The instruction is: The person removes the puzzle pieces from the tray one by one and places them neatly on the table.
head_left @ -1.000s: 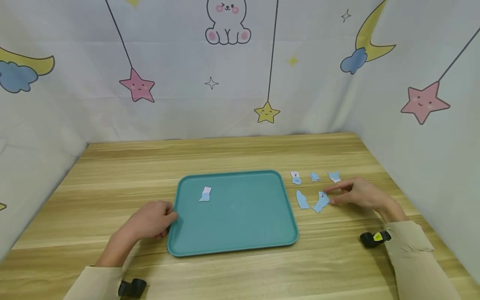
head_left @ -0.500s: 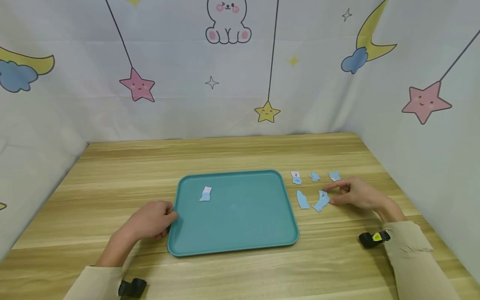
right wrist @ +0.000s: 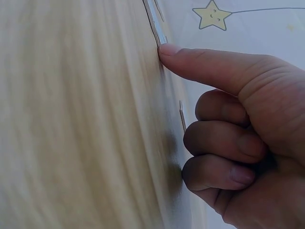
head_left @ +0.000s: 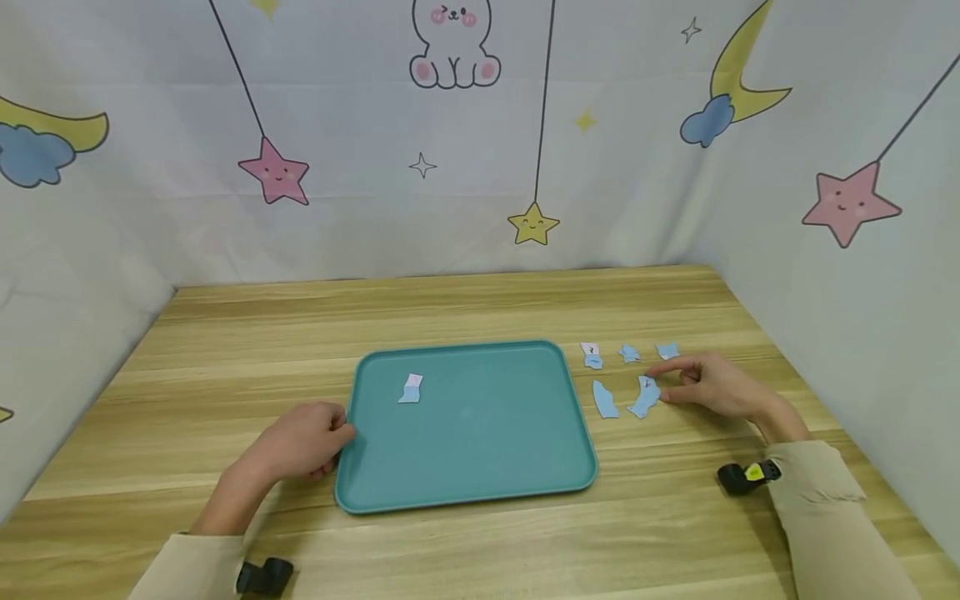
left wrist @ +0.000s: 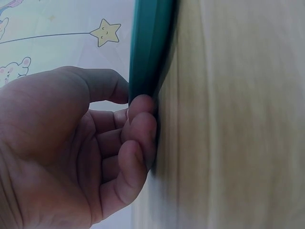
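My left hand (head_left: 303, 442) grips the left rim of a teal tray (head_left: 480, 496). In the left wrist view the thumb lies at the rim's upper side, with curled fingers (left wrist: 143, 129) against its underside. At the right, my right hand (head_left: 716, 385) holds a light-blue puzzle piece (head_left: 645, 396) on the table between thumb and index finger. The right wrist view shows the thumb (right wrist: 190, 62) at the piece's edge and the other fingers folded in. A small pink-and-blue puzzle piece (head_left: 411, 388) lies inside the tray, toward its upper left.
Around the right hand lie a curved blue piece (head_left: 604, 400), a white-and-blue piece (head_left: 591, 355), a small jagged blue piece (head_left: 629, 353) and a blue piece (head_left: 667, 351) just beyond the index finger. A patterned cloth (head_left: 337, 233) walls the wooden table (head_left: 262, 333).
The puzzle piece at my right hand has slid slightly away from me and turned a little, with the fingers following. My left hand and the tray have stayed put.
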Demonstrator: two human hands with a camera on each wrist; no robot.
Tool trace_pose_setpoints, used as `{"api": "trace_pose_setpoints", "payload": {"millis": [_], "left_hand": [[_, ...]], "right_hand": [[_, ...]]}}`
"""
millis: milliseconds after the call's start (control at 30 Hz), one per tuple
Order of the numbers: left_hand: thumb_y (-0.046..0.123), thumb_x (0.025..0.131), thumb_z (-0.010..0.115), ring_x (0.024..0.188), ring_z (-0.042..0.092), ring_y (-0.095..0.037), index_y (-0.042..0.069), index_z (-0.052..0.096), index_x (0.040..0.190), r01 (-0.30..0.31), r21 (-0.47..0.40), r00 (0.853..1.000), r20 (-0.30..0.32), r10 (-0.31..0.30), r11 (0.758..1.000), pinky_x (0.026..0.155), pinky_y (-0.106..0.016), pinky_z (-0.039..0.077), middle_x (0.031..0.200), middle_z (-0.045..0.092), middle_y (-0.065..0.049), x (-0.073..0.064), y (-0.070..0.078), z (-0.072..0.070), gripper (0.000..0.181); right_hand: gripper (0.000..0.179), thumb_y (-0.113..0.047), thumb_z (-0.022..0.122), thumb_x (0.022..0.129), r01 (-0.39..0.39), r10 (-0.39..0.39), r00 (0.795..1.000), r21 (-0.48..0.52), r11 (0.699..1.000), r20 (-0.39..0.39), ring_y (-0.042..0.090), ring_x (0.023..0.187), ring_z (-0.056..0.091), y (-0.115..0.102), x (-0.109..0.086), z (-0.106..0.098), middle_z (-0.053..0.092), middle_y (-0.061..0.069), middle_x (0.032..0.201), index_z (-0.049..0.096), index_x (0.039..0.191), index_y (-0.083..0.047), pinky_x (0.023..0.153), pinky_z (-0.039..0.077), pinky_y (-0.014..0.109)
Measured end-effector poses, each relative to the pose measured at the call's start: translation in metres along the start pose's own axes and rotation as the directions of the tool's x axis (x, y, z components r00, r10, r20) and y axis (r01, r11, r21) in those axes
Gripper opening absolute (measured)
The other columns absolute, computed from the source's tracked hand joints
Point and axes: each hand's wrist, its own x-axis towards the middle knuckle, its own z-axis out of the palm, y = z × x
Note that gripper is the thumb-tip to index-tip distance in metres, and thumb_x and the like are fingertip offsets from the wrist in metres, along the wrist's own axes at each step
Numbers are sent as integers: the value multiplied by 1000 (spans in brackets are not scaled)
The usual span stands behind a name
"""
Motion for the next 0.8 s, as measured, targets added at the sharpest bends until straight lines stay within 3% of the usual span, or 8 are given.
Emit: {"api": "trace_pose_setpoints", "payload": {"millis": [433,800], "left_hand": [[15,103,53,48,53,-16,9,52,74,-10,8,1000,-4,10,1000,50,-31,43,59,58,-4,-1,0,-1,29],[15,103,53,48,53,-16,9,52,75,-13,2,1000,1,13,1000,50,-31,43,59,58,-4,-1,0,-3,28]], "right_hand": [[39,-25,77,97,-24,24,1000,-40,999,1,5,58,32,-3,0,-2,37,-7,66,74,133,-12,56,31,25],[47,-25,77,97,-40,47,997,134,990,-53,6,59,33,-12,1,-2,35,-7,67,68,140,-8,57,33,29]]}}
